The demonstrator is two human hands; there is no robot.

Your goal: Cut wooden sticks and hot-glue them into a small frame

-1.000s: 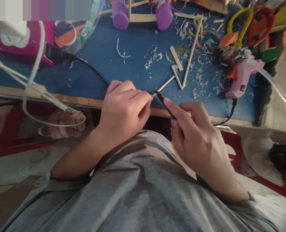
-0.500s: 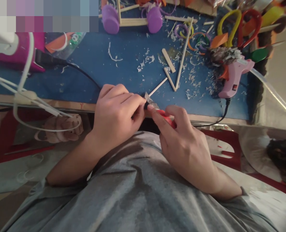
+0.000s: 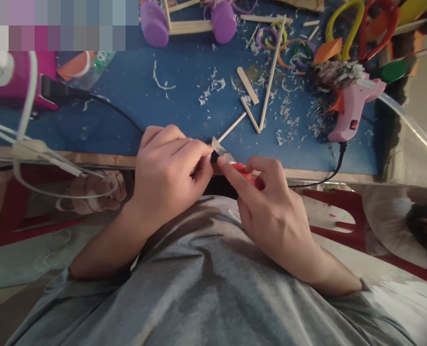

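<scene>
My right hand (image 3: pixel 274 211) is closed round the red handle of a utility knife (image 3: pixel 245 174), index finger stretched along it towards the blade. The silvery blade points up and left at the table's front edge. My left hand (image 3: pixel 170 173) is closed too, thumb and index finger pinching a small black piece (image 3: pixel 215 156) right beside the blade. What that piece belongs to is hidden by my fingers. Just beyond the blade tip a thin wooden stick (image 3: pixel 232 126) lies on the blue tabletop (image 3: pixel 127 81).
More wooden sticks (image 3: pixel 272 77) and pale shavings (image 3: pixel 211 89) lie farther back. A pink glue gun (image 3: pixel 356 108) rests at right near scissors with yellow and red handles (image 3: pixel 379 29). Purple cylinders (image 3: pixel 223 23) joined by sticks stand at the back. At left is a magenta power strip (image 3: pixel 36 81) with cables.
The view has shifted slightly. Both hands keep their grips, and the blade stays beside the black piece, with a little more of that piece showing.
</scene>
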